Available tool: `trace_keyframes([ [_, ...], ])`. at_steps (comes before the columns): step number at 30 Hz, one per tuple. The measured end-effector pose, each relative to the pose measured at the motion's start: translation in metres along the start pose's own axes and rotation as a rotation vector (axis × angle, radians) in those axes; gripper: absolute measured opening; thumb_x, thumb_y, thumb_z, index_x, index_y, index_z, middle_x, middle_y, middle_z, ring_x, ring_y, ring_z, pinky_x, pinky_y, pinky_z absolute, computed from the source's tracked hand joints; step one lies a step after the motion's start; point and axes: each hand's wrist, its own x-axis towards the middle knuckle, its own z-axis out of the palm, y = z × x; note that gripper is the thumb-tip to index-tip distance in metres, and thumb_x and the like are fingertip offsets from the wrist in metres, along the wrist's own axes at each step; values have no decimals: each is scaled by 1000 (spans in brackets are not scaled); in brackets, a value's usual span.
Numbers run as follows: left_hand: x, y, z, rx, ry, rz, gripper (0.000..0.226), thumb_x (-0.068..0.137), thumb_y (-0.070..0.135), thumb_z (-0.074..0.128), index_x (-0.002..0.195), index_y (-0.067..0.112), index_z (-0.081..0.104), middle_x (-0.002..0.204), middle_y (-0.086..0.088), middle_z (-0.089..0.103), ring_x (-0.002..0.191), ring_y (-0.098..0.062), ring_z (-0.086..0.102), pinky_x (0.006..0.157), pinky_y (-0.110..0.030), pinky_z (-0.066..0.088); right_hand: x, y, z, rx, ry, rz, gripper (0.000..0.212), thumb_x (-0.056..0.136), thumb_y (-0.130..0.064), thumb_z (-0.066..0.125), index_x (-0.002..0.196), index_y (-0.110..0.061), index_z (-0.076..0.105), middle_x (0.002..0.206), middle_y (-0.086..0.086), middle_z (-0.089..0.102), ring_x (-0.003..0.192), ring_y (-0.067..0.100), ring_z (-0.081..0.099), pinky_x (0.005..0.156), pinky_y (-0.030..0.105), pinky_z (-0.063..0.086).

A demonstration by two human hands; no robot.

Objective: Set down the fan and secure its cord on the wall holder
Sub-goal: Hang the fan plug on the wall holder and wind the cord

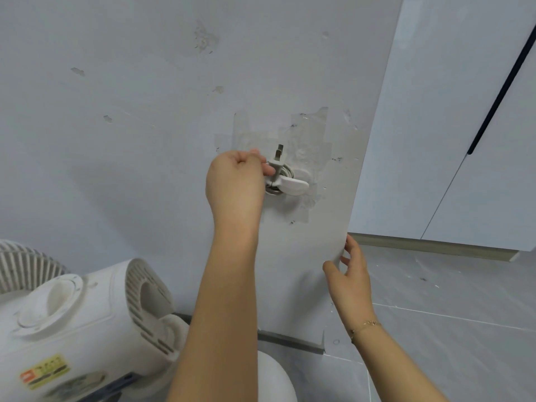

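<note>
Our left hand pinches the plug at the wall holder, apparently over the coiled cord, while our right hand rests open-fingered on the wall corner.

This looks like a room in a lived-in home, seen at a wall corner. The painted wall is pale grey and scuffed, with chipped spots and a patch of torn tape residue around a small stick-on plastic holder, the sort of fitting used in households. A white household fan stands at the wall's foot in the lower left. Past the corner, glossy white cabinet doors with a dark slim handle rise above a plinth. The floor is large grey tile with thin pale joints.
</note>
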Motion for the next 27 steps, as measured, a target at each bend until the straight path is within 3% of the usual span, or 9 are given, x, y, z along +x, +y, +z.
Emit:
trace_keyframes([
  [3,-7,7,5,50,-45,-2,43,94,28,49,53,19,57,52,11,60,68,-18,59,78,-35,50,-1,-2,-1,0,-12,0,62,88,-5,51,144,-24,34,144,-5,42,132,16,41,109,46,39],
  [6,-11,11,10,108,-55,10,58,89,52,51,66,0,60,58,2,56,59,-22,49,67,-33,45,-2,-3,-1,-9,-17,0,62,88,-6,51,144,-25,34,143,-6,43,132,16,41,109,45,39],
  [8,-10,10,12,141,-31,12,52,84,56,57,69,6,56,61,4,51,59,-19,47,63,-29,40,-1,-3,-1,-11,-16,5,62,88,-6,51,144,-26,34,143,-6,42,132,16,41,109,45,39],
  [12,-9,7,12,87,8,-16,36,78,44,68,63,20,47,59,9,48,54,-11,47,62,-27,39,-1,-3,0,-11,-21,13,63,88,-6,51,145,-27,32,146,-6,40,134,15,39,110,46,38],
  [18,-4,6,7,31,21,0,29,78,32,70,71,9,55,54,8,45,50,-10,43,55,-20,36,0,-1,-4,-27,-32,-1,63,88,-6,51,144,-28,33,145,-7,41,133,15,40,109,47,39],
  [23,-10,13,-10,-88,-111,-95,17,84,16,68,70,9,60,29,15,43,30,2,43,38,-5,30,0,0,-8,-51,-55,-9,64,87,-6,51,145,-28,32,145,-9,41,131,15,41,108,46,39],
  [27,-18,13,-12,-140,-140,-72,14,85,12,66,72,12,61,36,16,50,33,4,45,41,-3,32,0,0,-11,-74,-81,-13,66,88,-7,52,145,-30,31,146,-8,39,132,16,41,108,45,40],
])
